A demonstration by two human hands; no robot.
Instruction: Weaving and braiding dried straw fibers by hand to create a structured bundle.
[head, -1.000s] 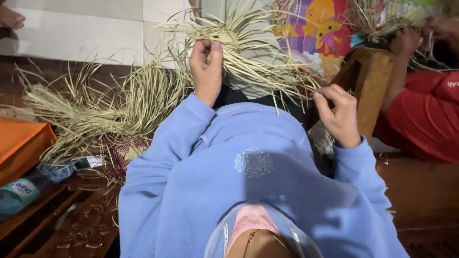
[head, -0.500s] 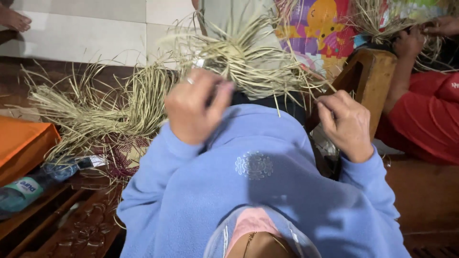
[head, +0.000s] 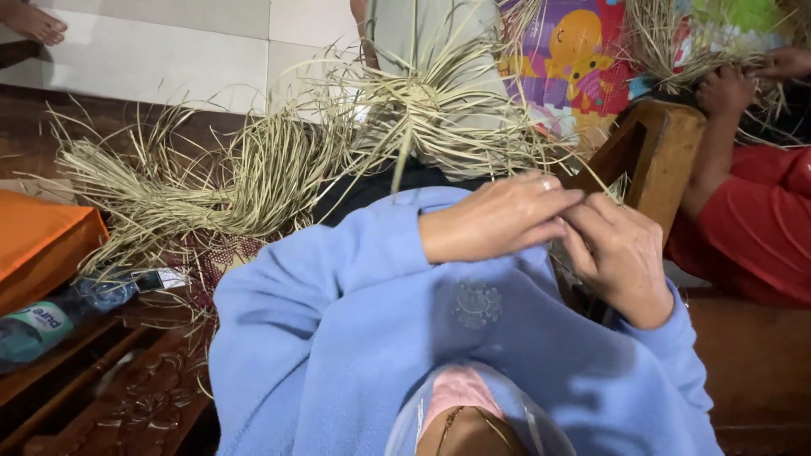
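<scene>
At the far left of the frame an orange cushion [head: 38, 241] lies above a plastic bottle [head: 59, 317] that rests on a carved wooden bench [head: 127, 397]. Right of them, pale dried straw [head: 253, 173] fans across the upper middle, its strands bunched and spreading over the tiled floor [head: 169, 51]. At centre, above the blue sleeve [head: 338, 295], the left hand [head: 498, 218] lies flat with fingers close together, touching the right hand [head: 621, 257], which curls loosely beneath its fingertips; whether either pinches a strand I cannot tell. At upper right, another person's hand [head: 726, 89] grips more straw.
</scene>
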